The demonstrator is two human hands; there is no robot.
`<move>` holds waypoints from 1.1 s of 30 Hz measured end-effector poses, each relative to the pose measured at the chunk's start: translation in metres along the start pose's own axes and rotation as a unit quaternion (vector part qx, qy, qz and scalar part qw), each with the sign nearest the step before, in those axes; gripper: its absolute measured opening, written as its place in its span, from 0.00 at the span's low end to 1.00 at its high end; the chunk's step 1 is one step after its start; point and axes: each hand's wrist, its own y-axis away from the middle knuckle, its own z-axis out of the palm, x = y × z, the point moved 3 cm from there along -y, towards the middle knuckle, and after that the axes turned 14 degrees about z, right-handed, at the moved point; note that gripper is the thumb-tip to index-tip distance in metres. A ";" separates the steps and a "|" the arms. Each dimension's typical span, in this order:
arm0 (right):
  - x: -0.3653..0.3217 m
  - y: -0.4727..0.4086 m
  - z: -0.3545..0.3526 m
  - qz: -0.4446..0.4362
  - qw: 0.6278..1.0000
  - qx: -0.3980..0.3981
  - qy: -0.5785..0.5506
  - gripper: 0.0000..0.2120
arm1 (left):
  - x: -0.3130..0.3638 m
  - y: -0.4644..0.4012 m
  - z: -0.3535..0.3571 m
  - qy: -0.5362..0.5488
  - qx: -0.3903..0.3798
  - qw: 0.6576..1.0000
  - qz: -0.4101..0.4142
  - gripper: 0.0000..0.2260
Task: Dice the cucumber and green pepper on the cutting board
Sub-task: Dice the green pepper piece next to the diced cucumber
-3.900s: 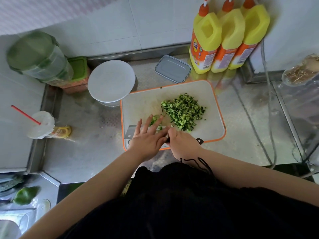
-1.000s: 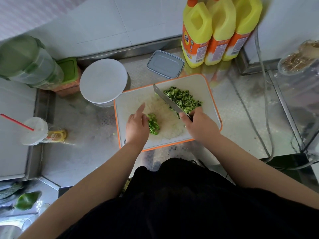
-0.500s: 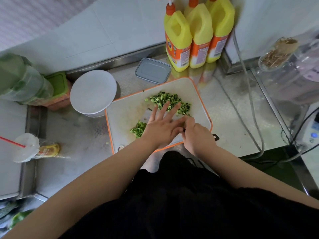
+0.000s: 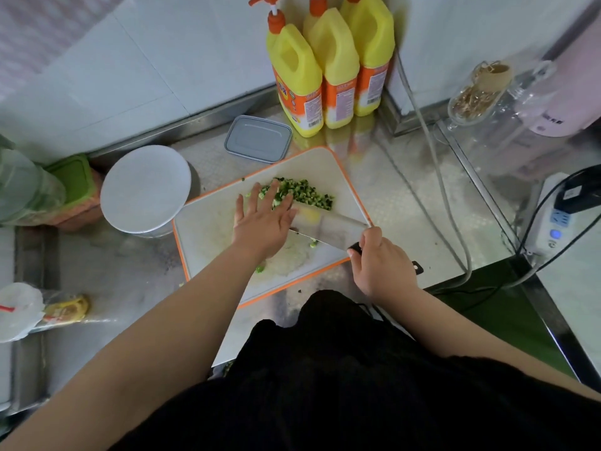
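Now the right hand [image 4: 380, 265] grips the knife [image 4: 328, 224] by its dark handle — broad steel blade tilted; the left hand [image 4: 261, 222] lies flat, fingers spread, on diced greens [image 4: 305, 192] heaped on the orange-rimmed white board [image 4: 208, 229]

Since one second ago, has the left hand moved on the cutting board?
Yes. The left hand moved from the board's left part toward its far side, onto the diced pile.
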 end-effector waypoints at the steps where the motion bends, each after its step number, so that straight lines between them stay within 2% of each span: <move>1: 0.003 0.001 -0.001 0.008 1.000 0.003 -0.005 0.13 | -0.004 -0.001 0.000 0.011 -0.002 1.000 -0.009 0.24; 4: 0.006 0.003 -0.006 0.041 0.998 0.027 -0.031 0.13 | -0.011 -0.001 0.001 0.089 0.006 0.995 -0.033 0.24; 6: 0.007 0.004 -0.011 0.073 0.996 0.027 -0.047 0.12 | -0.012 0.000 -0.001 0.151 0.052 0.986 -0.039 0.23; 10: 0.001 0.004 -0.012 0.128 0.985 -0.050 -0.107 0.10 | -0.009 0.011 -0.009 0.197 0.165 0.966 -0.019 0.19; 13: -0.008 0.002 -0.016 0.158 0.963 -0.096 -0.195 0.08 | -0.010 0.020 -0.008 0.192 0.181 0.964 -0.032 0.16; 18: -0.032 -0.007 -0.012 0.127 0.935 -0.167 -0.285 0.11 | -0.019 0.030 -0.006 0.250 0.214 0.940 -0.091 0.12; 21: -0.057 -0.012 -0.002 0.077 0.943 -0.228 -0.231 0.14 | -0.033 0.038 -0.005 0.288 0.234 0.923 -0.103 0.13; 23: -0.074 -0.015 0.008 0.049 0.945 -0.264 -0.187 0.13 | -0.042 0.045 0.000 0.255 0.241 0.934 -0.069 0.15; 25: -0.090 -0.015 0.019 0.028 0.942 -0.294 -0.160 0.12 | -0.054 0.053 0.010 0.221 0.250 0.939 -0.081 0.18; 33: -0.119 -0.001 0.072 0.027 0.933 -0.350 -0.084 0.16 | -0.083 0.094 0.037 0.299 0.306 0.886 -0.180 0.19</move>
